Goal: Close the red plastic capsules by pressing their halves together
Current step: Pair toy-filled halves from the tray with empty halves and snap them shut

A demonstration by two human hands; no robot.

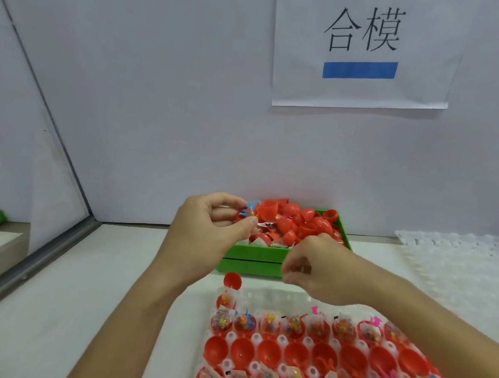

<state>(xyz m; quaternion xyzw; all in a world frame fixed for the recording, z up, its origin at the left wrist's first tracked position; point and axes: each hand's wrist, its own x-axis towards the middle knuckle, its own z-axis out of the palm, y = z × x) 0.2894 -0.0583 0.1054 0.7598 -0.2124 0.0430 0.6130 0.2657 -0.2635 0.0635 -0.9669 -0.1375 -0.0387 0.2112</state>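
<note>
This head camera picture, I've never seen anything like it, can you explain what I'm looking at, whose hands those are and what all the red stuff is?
There is no machine here: a camera worn on a person's head looks down at their two bare hands. The left hand pinches a red capsule half with a small blue toy at its rim. The right hand hovers with curled fingers; what it holds, if anything, is hidden. Behind them a green bin is heaped with red capsule halves. In front, a clear tray holds rows of open red halves, some filled with little packets. A paper sign hangs on the wall.
</note>
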